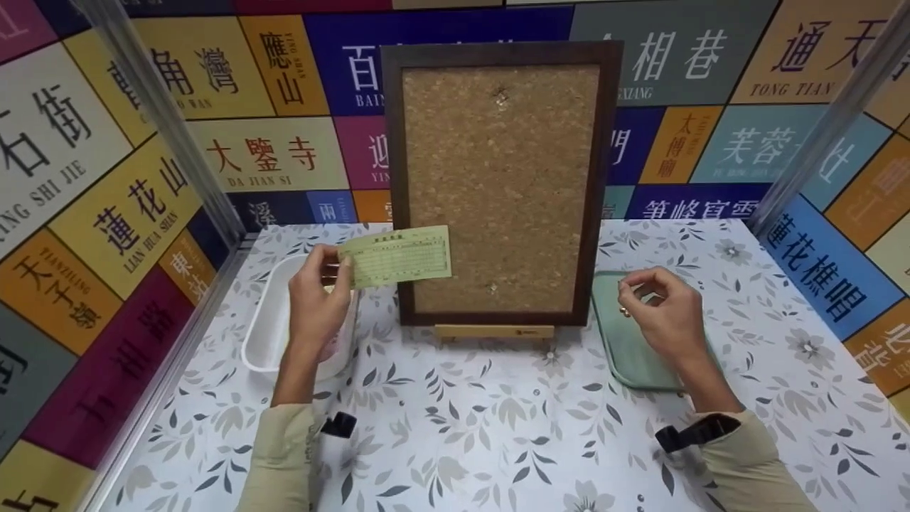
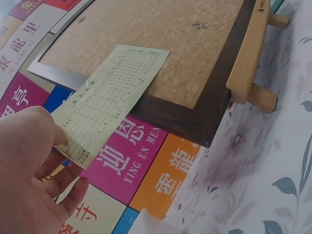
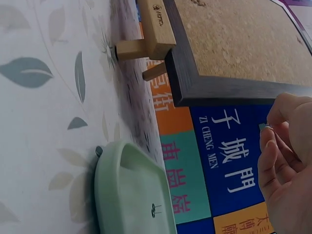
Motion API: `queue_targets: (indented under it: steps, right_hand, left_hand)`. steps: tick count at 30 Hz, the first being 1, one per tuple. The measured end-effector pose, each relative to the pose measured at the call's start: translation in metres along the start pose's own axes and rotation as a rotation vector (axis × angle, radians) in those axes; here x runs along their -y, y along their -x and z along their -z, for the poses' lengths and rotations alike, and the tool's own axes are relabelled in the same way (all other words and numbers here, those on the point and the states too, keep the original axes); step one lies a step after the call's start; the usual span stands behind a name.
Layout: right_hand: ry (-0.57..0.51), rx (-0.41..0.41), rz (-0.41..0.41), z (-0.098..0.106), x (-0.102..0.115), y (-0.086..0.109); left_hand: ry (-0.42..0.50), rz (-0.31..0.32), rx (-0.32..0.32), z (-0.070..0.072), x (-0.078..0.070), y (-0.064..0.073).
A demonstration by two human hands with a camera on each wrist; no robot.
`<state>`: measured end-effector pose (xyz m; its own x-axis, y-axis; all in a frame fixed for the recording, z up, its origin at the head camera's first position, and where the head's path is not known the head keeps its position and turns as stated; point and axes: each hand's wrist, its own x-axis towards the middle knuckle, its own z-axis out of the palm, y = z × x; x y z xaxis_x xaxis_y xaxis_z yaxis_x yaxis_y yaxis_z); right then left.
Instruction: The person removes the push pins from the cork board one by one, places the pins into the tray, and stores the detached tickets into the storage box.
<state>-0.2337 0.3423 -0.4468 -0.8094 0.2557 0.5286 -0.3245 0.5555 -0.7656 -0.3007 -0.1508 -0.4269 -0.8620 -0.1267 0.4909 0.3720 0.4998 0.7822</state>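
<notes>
My left hand [image 1: 318, 299] pinches a pale green receipt slip [image 1: 402, 256] by its left end. The slip's printed face shows, and its right part overlaps the lower left of a cork board [image 1: 498, 185] in a dark wooden frame; whether it touches the cork I cannot tell. To the right of the board, my right hand [image 1: 665, 309] is raised over a green tray [image 1: 617, 359], thumb and forefinger together on a tiny gold-coloured thumbtack [image 1: 625, 311], mostly hidden by the fingertips. A couple of small tacks [image 3: 155, 210] lie in the tray.
Upright on a light wooden stand [image 1: 494, 331], the board faces me from the middle of the table. Behind my left hand sits a white tub [image 1: 264, 341]. Flowered cloth [image 1: 455, 427] covers the table, and walls of coloured signs [image 1: 270, 153] enclose it.
</notes>
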Motion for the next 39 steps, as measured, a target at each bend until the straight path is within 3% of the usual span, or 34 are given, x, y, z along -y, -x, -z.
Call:
queue_targets:
  steps: [9,15,24,39]
  right_hand:
    - [0.026,-0.024,-0.026,0.006,-0.014,-0.006]
    - [0.045,-0.022,-0.044,0.007,-0.017,-0.007]
    - [0.065,-0.009,-0.055,0.009,-0.021,-0.006]
    - [0.034,-0.019,-0.062,0.008,-0.030,-0.007]
  left_hand:
    - [0.003,0.058,-0.117,0.024,0.013,-0.007]
    - [-0.002,0.084,-0.202,0.029,0.016,-0.007]
    - [-0.006,0.093,-0.253,0.033,0.019,-0.008]
    - [-0.026,0.066,-0.315,0.057,0.025,-0.011]
